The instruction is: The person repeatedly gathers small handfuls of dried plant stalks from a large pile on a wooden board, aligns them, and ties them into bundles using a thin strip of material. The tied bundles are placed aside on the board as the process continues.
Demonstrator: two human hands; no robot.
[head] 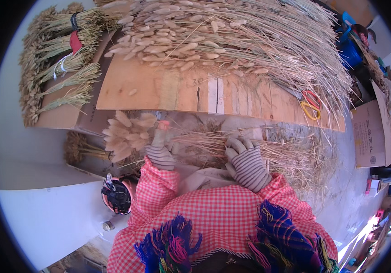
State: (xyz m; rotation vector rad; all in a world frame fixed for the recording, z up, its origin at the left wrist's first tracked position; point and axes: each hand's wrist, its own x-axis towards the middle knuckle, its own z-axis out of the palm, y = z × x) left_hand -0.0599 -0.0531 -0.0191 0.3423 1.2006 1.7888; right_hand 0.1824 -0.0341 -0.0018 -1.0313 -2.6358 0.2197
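A bunch of dried bunny-tail grass (127,133) is held sideways over my lap, its fluffy heads to the left. My left hand (161,146), in a striped knit glove, is shut around the stems just behind the heads. Pink material covers a fingertip of that hand. Farther right, my gloved right hand (243,157) lies over the loose stems (198,140), fingers bent; whether it grips them is hard to tell. A large pile of the same grass (233,37) lies on a wooden board (140,85) in front of me.
Scissors with red and yellow handles (309,104) lie at the board's right. Tied grass bundles (65,68) rest on a cardboard box (89,102) at left. A pink container (116,194) of black ties stands by my left arm. Another carton (369,133) stands right; straw litters the floor.
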